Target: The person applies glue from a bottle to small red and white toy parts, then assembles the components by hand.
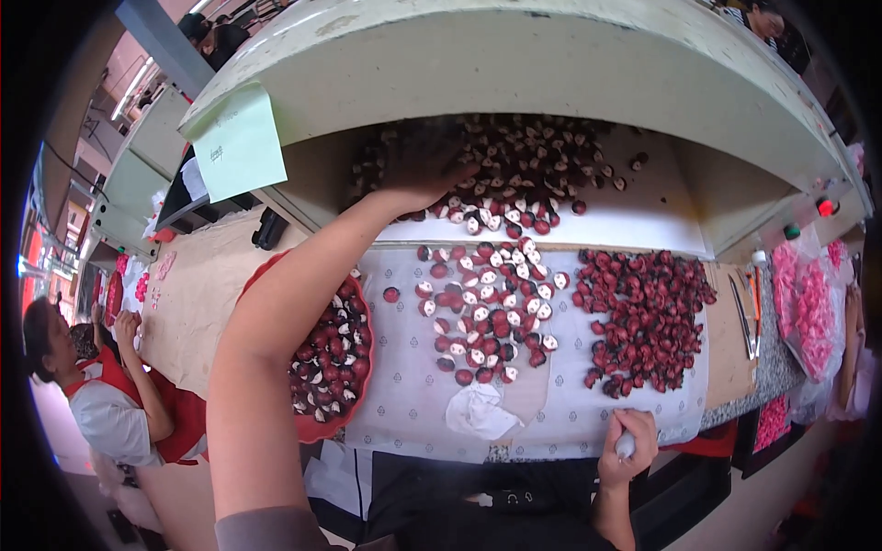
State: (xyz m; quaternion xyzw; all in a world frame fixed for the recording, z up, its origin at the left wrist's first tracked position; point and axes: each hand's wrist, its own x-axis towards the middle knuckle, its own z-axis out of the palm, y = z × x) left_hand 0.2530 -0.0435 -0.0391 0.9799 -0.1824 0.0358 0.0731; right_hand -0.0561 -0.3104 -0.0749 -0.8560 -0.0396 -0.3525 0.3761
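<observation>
Halved red fruits (pixel 487 174) under shelf, left hand (pixel 418 179) spread flat on them, right hand (pixel 627 443) clenched around white tool (pixel 625 446)

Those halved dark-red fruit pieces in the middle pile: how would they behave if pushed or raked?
The halved fruit pieces are small and loose, so probably light and prone to scatter. Many lie white face up, so likely stable on their flats, though rounded backs may rock or roll. The left hand reaches into a similar heap.
</observation>
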